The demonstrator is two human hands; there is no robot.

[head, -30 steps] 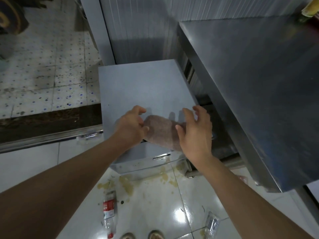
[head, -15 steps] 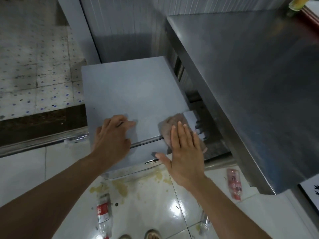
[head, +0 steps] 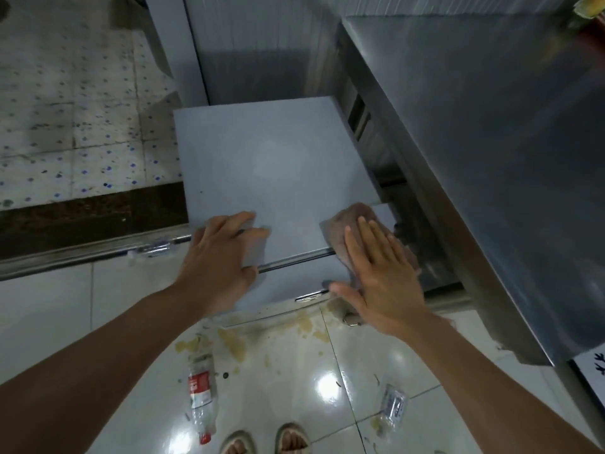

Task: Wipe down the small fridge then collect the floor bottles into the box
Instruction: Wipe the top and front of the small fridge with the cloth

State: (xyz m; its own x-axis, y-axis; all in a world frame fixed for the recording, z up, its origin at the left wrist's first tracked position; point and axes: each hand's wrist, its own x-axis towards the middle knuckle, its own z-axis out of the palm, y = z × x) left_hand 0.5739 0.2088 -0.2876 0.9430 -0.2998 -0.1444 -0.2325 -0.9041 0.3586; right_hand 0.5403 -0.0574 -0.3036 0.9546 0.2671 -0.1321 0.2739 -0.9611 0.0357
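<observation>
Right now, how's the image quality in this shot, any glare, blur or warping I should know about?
Head view: a bright glare spot on the glossy floor tiles between the red-label bottle and the crushed clear bottle; the steel counter is smeared at the upper right; wide-angle bending curves the fridge edges; both hands, left and right, look sharp on the cloth corner.

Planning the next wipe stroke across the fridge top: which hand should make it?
Right: the right hand lies flat on the cloth at the small fridge front corner; the left hand only rests there.

Dim cool light, glare spot on floor tiles (head: 328, 384), blurred, warped edges
</observation>
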